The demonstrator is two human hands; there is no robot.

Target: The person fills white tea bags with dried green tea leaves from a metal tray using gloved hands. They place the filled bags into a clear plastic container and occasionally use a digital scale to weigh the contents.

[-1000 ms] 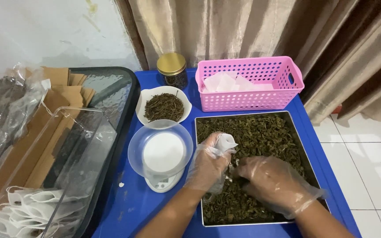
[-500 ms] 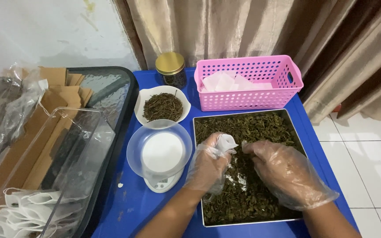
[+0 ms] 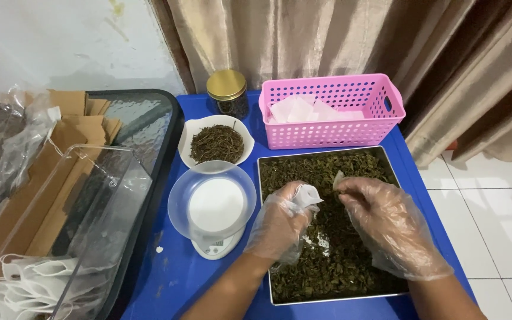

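Two gloved hands, left hand [image 3: 280, 225], right hand [image 3: 386, 222]; one tray [image 3: 327, 300]

Over the metal tray [image 3: 266, 225] of dried green leaves, the gloved left hand [image 3: 280, 225] grips a small white pouch [image 3: 308, 194], while the gloved right hand [image 3: 386, 222] pinches leaves just beside it. Left of the tray stands a white scale [image 3: 213, 207] under a clear bowl; behind the tray, a pink basket [image 3: 333, 112].

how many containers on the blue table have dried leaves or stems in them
3: the metal tray under both gloved hands, the white bowl of dark stems behind the scale, and the gold-lidded jar at the back. The pink basket's contents are partly hidden.
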